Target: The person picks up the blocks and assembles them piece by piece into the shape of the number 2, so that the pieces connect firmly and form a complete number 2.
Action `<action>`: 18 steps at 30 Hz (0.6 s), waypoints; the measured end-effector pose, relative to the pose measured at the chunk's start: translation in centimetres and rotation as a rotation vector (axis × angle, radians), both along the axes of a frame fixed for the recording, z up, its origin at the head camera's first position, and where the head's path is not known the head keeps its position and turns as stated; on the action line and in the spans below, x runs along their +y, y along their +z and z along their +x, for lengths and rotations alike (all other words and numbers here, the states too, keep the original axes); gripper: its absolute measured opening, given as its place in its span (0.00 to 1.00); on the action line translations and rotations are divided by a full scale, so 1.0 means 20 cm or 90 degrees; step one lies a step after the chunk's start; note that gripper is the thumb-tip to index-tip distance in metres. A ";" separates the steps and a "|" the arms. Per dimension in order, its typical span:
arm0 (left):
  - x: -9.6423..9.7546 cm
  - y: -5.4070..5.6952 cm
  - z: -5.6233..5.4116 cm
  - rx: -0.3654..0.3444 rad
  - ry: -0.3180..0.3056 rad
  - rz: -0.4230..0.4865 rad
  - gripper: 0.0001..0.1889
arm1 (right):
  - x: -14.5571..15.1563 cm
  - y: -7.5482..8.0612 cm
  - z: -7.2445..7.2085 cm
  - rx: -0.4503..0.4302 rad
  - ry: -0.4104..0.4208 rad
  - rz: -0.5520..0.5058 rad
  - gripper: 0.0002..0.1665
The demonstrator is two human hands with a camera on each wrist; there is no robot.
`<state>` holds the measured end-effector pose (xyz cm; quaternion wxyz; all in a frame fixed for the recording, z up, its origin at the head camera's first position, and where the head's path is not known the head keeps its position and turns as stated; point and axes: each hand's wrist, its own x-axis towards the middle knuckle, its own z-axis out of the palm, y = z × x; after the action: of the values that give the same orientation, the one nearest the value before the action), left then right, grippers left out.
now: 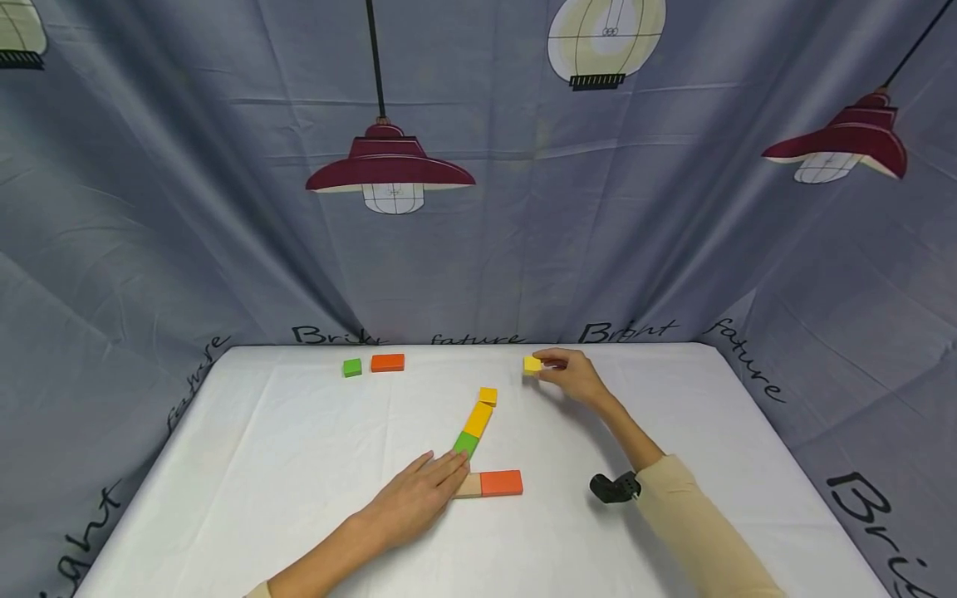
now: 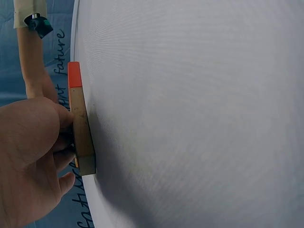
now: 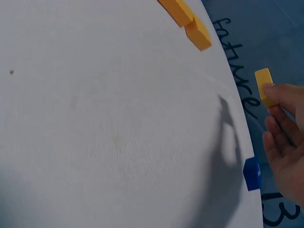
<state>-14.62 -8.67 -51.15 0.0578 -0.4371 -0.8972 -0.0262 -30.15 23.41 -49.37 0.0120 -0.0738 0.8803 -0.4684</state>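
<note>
My right hand (image 1: 571, 375) pinches a small yellow block (image 1: 532, 365) between thumb and fingertips, raised over the far side of the table; the right wrist view shows this yellow block (image 3: 266, 87) too. My left hand (image 1: 419, 502) lies with fingers stretched out over a natural wood block (image 1: 468, 486), its fingertips right at a green block (image 1: 466, 443). Beside the wood block sits an orange-red block (image 1: 502, 482), end to end with it. From the green block a yellow-orange block (image 1: 478, 419) and a smaller yellow-orange one (image 1: 488, 396) continue in a slanting line away from me.
Toward the back left of the white table (image 1: 299, 465) lie a small green block (image 1: 352, 368) and an orange block (image 1: 387, 363). A blue block (image 3: 252, 174) sits near the far edge, hidden in the head view. Grey printed curtains (image 1: 508, 249) surround the table.
</note>
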 end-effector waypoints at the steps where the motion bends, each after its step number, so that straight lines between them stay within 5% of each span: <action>1: 0.00 0.00 0.00 0.003 -0.002 0.002 0.24 | -0.02 0.00 0.00 0.001 0.002 0.004 0.22; 18: 0.00 0.00 0.00 0.011 -0.004 0.013 0.24 | -0.22 -0.07 -0.06 -0.004 0.035 0.016 0.21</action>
<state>-14.66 -8.66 -51.23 0.0697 -0.4399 -0.8948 -0.0322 -31.30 19.09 -50.78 0.0288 -0.0960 0.8837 -0.4572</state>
